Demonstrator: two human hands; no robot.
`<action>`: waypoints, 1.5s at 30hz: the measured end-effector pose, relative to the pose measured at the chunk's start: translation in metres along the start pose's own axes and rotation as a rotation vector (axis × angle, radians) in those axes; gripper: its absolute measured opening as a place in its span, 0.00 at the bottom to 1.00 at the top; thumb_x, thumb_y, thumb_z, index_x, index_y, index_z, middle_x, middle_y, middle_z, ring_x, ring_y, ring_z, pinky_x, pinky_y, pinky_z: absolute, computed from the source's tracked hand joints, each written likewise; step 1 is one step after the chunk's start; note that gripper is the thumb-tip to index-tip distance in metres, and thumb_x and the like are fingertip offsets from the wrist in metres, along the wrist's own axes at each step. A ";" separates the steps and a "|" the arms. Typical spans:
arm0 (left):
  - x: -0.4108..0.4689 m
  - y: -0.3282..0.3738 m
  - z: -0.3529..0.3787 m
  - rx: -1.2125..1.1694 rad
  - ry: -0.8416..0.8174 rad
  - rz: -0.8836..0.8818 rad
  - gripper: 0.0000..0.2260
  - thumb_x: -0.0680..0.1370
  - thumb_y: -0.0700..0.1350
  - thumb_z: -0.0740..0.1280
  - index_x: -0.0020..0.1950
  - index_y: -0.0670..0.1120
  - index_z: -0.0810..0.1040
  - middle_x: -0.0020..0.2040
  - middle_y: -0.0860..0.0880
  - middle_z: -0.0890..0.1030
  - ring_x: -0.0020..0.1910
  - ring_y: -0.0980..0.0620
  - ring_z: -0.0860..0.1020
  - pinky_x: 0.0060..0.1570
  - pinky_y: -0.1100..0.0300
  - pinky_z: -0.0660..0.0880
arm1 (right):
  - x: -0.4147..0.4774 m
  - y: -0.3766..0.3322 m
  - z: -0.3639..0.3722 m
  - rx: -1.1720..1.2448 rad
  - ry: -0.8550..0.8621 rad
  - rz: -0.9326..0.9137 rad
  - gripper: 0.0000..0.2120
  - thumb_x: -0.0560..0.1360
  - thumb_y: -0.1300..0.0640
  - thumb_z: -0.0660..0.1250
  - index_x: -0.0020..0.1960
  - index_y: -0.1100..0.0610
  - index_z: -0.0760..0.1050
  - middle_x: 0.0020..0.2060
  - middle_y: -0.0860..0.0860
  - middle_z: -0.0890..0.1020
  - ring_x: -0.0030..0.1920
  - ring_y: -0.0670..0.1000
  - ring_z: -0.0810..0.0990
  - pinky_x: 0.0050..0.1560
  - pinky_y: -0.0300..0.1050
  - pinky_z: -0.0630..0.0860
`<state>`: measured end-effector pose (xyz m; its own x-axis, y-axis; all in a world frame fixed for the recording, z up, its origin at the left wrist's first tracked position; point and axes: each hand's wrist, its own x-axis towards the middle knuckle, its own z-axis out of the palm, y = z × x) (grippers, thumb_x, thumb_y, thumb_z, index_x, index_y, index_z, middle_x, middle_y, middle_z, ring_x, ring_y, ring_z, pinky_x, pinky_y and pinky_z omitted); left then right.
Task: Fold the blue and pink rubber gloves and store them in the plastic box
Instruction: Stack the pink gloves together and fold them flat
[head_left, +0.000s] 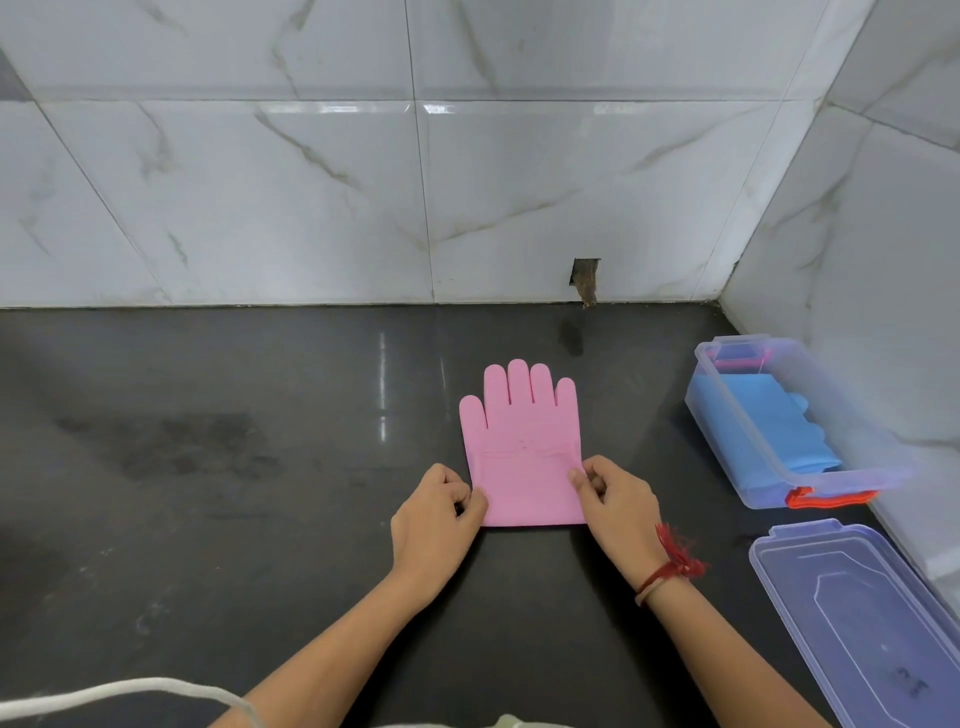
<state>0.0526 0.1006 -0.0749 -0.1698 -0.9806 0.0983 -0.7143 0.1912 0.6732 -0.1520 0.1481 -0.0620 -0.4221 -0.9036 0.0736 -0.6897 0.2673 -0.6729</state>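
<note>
A pink rubber glove (522, 447) lies flat on the dark counter, fingers pointing toward the wall. My left hand (436, 512) pinches its left cuff edge. My right hand (615, 501) pinches the right cuff edge. To the right stands an open clear plastic box (883, 475) with an orange latch. Folded blue gloves (763, 431) lie inside it, and a bit of pink shows at the box's far end.
The box's clear lid (862, 618) lies on the counter at the near right. Marble-tiled walls close the back and right sides. A white cord (130, 693) crosses the lower left. A small hole (586, 280) is in the back wall.
</note>
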 end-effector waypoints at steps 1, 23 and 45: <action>0.000 0.001 0.000 -0.010 0.003 -0.009 0.18 0.74 0.52 0.63 0.26 0.50 0.64 0.38 0.57 0.71 0.36 0.62 0.72 0.31 0.66 0.61 | 0.003 -0.001 0.001 -0.015 0.004 0.006 0.14 0.77 0.49 0.60 0.37 0.55 0.71 0.28 0.47 0.71 0.29 0.47 0.70 0.30 0.42 0.67; 0.063 -0.029 -0.023 0.415 -0.527 0.710 0.31 0.76 0.36 0.53 0.77 0.53 0.53 0.77 0.57 0.55 0.76 0.58 0.51 0.75 0.57 0.45 | 0.027 0.020 -0.014 -0.348 -0.379 -0.559 0.26 0.78 0.67 0.51 0.74 0.55 0.57 0.74 0.48 0.60 0.74 0.43 0.50 0.68 0.26 0.35; 0.080 -0.006 -0.020 -0.084 -0.389 0.338 0.13 0.79 0.43 0.55 0.40 0.37 0.73 0.41 0.40 0.78 0.41 0.45 0.73 0.47 0.44 0.72 | 0.064 0.019 -0.018 -0.058 -0.254 -0.420 0.09 0.78 0.58 0.62 0.55 0.57 0.78 0.52 0.53 0.81 0.54 0.51 0.78 0.61 0.48 0.73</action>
<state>0.0572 0.0202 -0.0565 -0.6326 -0.7727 0.0515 -0.5215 0.4743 0.7093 -0.2023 0.1012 -0.0567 0.0509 -0.9883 0.1434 -0.8042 -0.1257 -0.5809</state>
